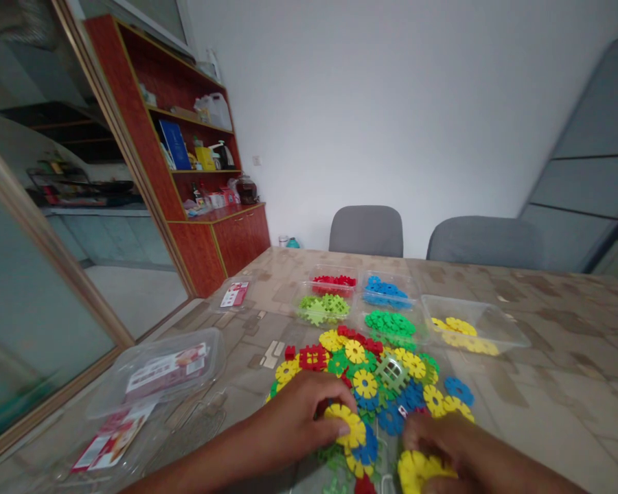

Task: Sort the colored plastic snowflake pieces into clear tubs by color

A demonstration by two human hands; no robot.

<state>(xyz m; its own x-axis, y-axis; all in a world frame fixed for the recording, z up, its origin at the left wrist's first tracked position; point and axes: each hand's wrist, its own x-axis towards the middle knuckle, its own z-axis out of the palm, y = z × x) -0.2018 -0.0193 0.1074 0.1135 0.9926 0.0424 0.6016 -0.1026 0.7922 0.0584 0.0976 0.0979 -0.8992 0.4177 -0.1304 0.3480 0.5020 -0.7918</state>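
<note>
My left hand [309, 408] pinches a yellow notched plastic disc [351, 427] between thumb and fingers, above the heap of mixed pieces. A blue disc [367, 444] shows just beneath it. Lower right, my right hand [443, 442] is curled around yellow notched discs [417, 472]; part of them is hidden by the fingers. Between and beyond both hands spreads the heap, with yellow discs [364, 383], blue discs [391, 417], red square pieces [313, 357] and a pale green window-like piece [392, 371].
Behind the heap stand transparent tubs with red pieces [334, 284], lime pieces [323, 309], blue pieces [385, 293], green pieces [390, 323] and yellow pieces [454, 326]. Transparent lids [213, 357] with labels lie at left. Two grey chairs [365, 232] are across the table [561, 329].
</note>
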